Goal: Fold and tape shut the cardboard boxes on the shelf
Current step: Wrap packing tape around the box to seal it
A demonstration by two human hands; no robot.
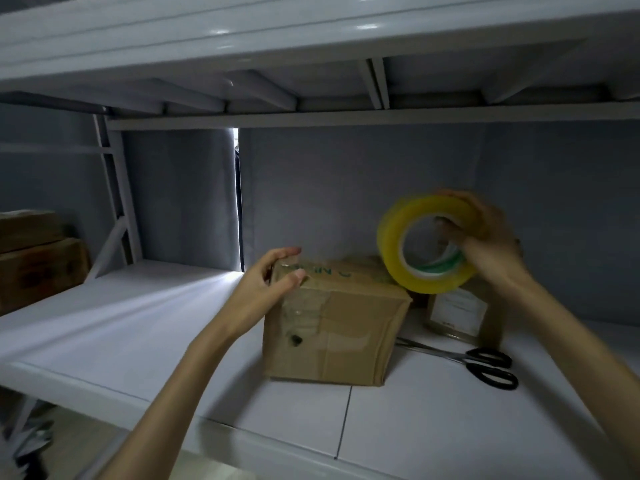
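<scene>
Where the white shelf (433, 438) comes nearest, two bare forearms reach in over its front edge, one from the lower left and one from the lower right. One pair of black-handled scissors (485, 365) lies flat on the shelf to the right, blades pointing left toward the box (346, 327), which stands near the middle with its flaps folded down and clear tape already showing on its near-left corner. On that box's upper left corner sits the left hand (266, 282), fingers bent over the top edge and thumb against the side, gripping the corner. Above the box's right end the right hand (485, 244) holds one roll of yellow tape (426, 244) on edge in the air, fingers curled through the core and over the outer rim; whether the roll touches the box I cannot tell. Just behind and right of the box stands a second, smaller box (460, 313) with a white label facing forward. Far left, two more boxes (38, 258) are stacked one on the other, making four in all. A grey curtain (381, 195) hangs behind.
</scene>
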